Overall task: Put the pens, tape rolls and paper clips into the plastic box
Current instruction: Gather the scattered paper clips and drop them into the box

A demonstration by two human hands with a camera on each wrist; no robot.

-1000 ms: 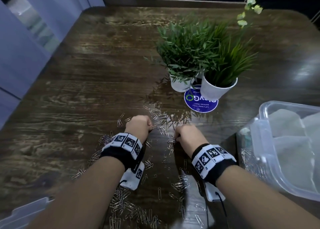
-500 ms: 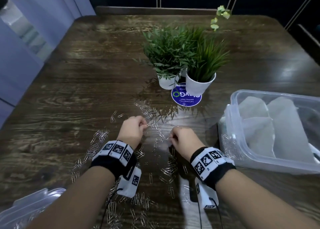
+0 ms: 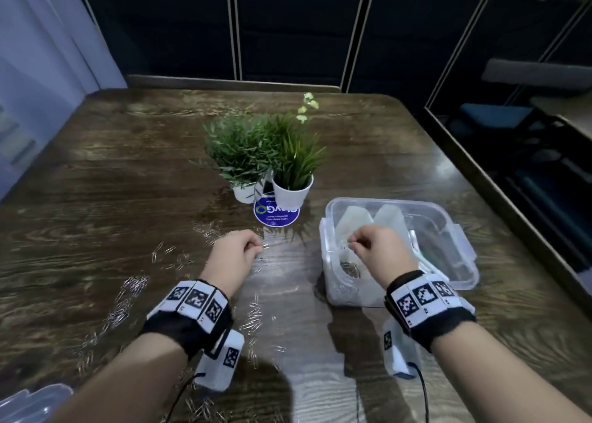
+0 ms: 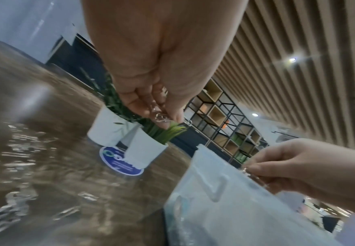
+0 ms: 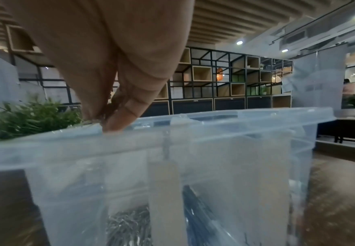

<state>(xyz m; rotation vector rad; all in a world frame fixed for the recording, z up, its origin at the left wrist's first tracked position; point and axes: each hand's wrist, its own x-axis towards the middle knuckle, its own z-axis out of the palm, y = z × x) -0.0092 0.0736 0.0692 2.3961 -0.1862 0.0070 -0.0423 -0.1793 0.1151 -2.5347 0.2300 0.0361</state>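
The paper clips (image 3: 126,310) are thin bent wire: nearly weightless, stiff, smooth, and lying flat on the glossy counter (image 3: 96,198). They scatter through the lower left and lower middle of the head view, and a heap already sits in the bottom of the plastic box (image 3: 461,246), low against its near wall. Judging by that shine, single clips will slide away rather than lift, so rake several into a cluster and pinch the bunch from its sides; they hook into one another, which helps you carry more per trip but can also drag a trailing clip off over the counter.

Your right hand (image 3: 378,252) sits over the near left corner of the box, at the right middle of the head view, thumb and fingers (image 5: 117,119) pressed together on a small pinch of clips just above the rim. Your left hand (image 3: 234,259) is at the centre of the frame above the counter, its fingers (image 4: 142,103) curled in and pinching a few clips whose wire glints at the tips.

Behind the left hand a blue round sticker (image 3: 275,212) lies under two white plant pots (image 3: 293,191). A clear lid (image 3: 28,403) shows in the lower left corner. Pens and tape rolls are not plainly identifiable; the box holds pale and dark shapes too blurred to name.
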